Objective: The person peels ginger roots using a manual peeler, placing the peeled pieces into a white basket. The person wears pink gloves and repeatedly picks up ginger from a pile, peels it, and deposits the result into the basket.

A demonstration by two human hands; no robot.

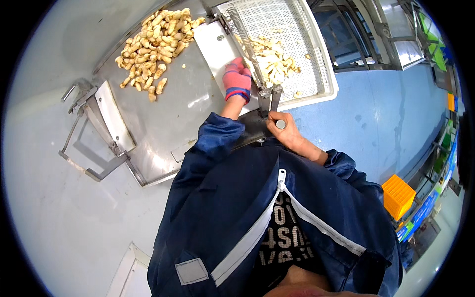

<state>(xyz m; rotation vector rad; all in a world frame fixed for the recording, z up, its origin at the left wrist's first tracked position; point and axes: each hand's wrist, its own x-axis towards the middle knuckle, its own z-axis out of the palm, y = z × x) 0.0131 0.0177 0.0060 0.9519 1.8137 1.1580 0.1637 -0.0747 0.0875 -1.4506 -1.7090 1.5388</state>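
Note:
My left hand [237, 78], in a pink knit glove with a blue and red cuff, rests on a white cutting board [219, 46] with its fingers curled; whether it holds anything is hidden. My bare right hand [285, 128] is closed around the round-ended handle [280, 124] of a hinged metal cutter [264, 98] fixed beside the board. A long coil spring [243, 33] runs along the cutter. To the left, a pile of knobbly tan pieces [156, 44], perhaps ginger or mushroom stems, lies on the steel table. Cut pale pieces [272, 59] lie in the white perforated crate.
The steel table [178, 111] has raised edges. A second cutter with a white board [115, 115] stands at its left end. The white perforated crate [326, 74] sits right of my hands. Metal racks [382, 33] and an orange crate [399, 196] stand on the blue floor [356, 115].

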